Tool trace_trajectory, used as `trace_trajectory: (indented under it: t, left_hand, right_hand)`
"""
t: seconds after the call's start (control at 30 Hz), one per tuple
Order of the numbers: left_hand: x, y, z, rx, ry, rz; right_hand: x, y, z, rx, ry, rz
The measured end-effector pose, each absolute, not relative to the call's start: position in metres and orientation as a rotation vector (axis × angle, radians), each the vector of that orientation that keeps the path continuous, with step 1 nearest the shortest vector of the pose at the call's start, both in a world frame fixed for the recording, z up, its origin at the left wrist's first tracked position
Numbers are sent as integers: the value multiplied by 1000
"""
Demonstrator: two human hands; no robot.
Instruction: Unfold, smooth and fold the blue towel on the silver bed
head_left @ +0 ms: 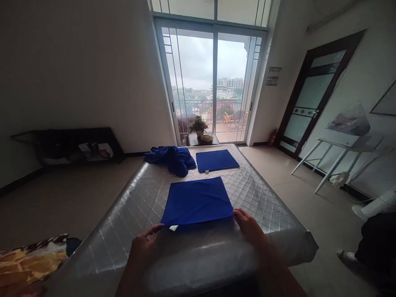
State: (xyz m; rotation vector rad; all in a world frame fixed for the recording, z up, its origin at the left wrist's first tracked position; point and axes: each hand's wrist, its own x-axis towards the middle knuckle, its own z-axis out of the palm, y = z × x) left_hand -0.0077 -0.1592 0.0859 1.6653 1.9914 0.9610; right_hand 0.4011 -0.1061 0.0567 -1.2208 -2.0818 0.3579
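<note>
A flat blue cloth [198, 201] with a small white tag lies in front of me on the quilted, plastic-covered mattress [262, 202]. Its near left corner is pinched in my left hand [145, 242]. At the near right corner, my right hand [247, 225] pinches the cloth between thumb and fingers. Farther back rests a second flat blue cloth [217, 160], also with a white tag. To its left sits a crumpled heap of blue cloth [173, 159].
Beyond the mattress, a small dark table [192, 141] carries a potted plant [199, 124]. A white stool [346, 144] holding a box and plastic bag stands right. Yellowish items [31, 262] lie at lower left. Someone's dark-clothed leg [375, 243] shows at lower right.
</note>
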Motion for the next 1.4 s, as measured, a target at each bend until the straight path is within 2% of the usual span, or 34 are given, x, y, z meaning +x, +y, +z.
trace_trajectory:
  t: [0.23,0.73,1.0,1.1,1.27,1.4]
  left_hand:
    - [-13,-165,107,1703,1985,1410]
    - [-32,-181,204,2070,1890,1482]
    - [-47,-180,241,2062,1941,1342]
    - [-53,-159,253,2085,1917,1305]
    - [-40,-101,276,1995,1806,1161]
    - [-20,-72,301,1876,1774,1280]
  right_hand:
    - [404,-112,101,-1004,-1904,303]
    - [420,-129,217,-935,-1961,258]
    - [430,-143,266,-972,-1929,288]
    - [428,-124,277,-987,-1962,315]
    - [417,-46,279,-1071,-2065,329]
    - [406,0,287,-1039,-1986,153]
